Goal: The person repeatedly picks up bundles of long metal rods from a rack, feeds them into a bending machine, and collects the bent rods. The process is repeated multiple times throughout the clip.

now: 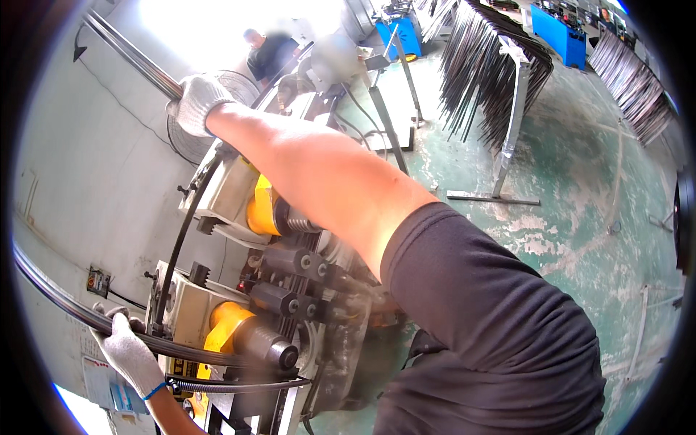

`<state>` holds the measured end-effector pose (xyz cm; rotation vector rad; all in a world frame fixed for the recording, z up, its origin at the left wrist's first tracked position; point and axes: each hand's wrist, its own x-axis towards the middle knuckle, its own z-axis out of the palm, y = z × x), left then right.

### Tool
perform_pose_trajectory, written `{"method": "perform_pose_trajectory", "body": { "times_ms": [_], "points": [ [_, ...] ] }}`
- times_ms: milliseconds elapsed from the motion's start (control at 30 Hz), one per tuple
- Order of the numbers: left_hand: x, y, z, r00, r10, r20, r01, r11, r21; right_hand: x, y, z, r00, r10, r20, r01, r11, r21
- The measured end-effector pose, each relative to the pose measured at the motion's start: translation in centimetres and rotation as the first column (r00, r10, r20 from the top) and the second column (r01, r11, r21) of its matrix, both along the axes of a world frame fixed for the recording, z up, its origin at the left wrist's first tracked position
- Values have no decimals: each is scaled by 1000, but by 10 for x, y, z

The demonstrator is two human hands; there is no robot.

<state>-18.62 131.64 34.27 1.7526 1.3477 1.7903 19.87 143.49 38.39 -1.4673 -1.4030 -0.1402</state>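
Note:
My right arm reaches across to the upper left. Its white-gloved right hand (201,105) is closed around a bundle of long thin metal rods (134,54) slanting in from the upper left. At the lower left my gloved left hand (129,351), with a blue band at the wrist, wraps round a second stretch of metal rods (54,291). This stretch runs from the left rim toward the machine (181,312). I cannot tell whether both stretches belong to one bundle. Yellow brackets (230,322) and dark hexagonal blocks (274,297) sit on the machine beside my left hand.
A black hose (190,225) arcs over the machine, and a large fan (181,138) stands behind it. Another person (267,54) is at the far side. Metal racks (513,109) hold many dark rods (475,65) at the right. Blue machines (558,35) stand farther back.

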Motion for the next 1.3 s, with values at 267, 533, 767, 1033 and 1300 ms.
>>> {"method": "perform_pose_trajectory", "body": {
  "times_ms": [267,533,767,1033,1300],
  "points": [
    [-28,12,-1,998,-52,-30,52,999,1,0,16,-2,999,-48,24,45,993,112],
    [-1,-7,4,999,-9,-40,10,1000,19,26,26,-10,687,-183,703,223,974,36],
    [0,-13,3,997,48,-67,-49,999,-7,24,33,-28,665,-237,709,276,959,62],
    [-4,-21,10,985,32,-171,-45,996,-74,31,28,-36,623,-276,731,328,942,76],
    [-4,-26,40,991,104,-79,-109,992,-64,36,32,-45,596,-293,748,352,932,84]
  ]
}}
